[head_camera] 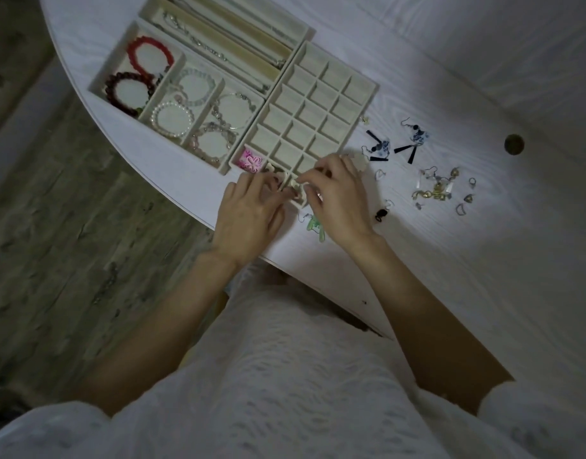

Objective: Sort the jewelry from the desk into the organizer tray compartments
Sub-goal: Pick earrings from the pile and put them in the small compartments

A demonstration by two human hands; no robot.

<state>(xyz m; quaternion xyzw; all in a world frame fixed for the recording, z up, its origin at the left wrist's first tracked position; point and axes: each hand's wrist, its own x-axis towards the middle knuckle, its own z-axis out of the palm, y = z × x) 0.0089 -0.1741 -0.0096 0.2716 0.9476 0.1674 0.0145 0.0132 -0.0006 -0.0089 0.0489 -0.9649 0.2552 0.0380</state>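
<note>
Jewelry still to be sorted lies loose on the white wood-grain counter, to the right of the beige grid organizer tray with small square compartments. Both hands work at the tray's near corner. The left hand and the right hand each curl their fingers round small cream-coloured flower-shaped earrings, the grip of each closed on a piece over the nearest row of cells; exactly how the fingertips pinch cannot be told.

To do this step well, judging from the layout, the matching pair should go together into one cell, beside the pink flower earrings already in the corner compartment, and be released only once low inside the walls so that hooks do not catch on the dividers.

Nearly all other cells of the grid tray are unfilled. Just beside the right wrist lies a pale green translucent earring, and a small black earring sits near the right hand; either could be swept off the counter edge by a forearm. Farther right are black tassel earrings with blue-and-white beads and a tangled cluster of gold and clear drop earrings, likely to need separating. Behind, the three-section bracelet tray holds red, dark, pearl and pink beaded bracelets, and a long-slot necklace tray holds chains.
</note>
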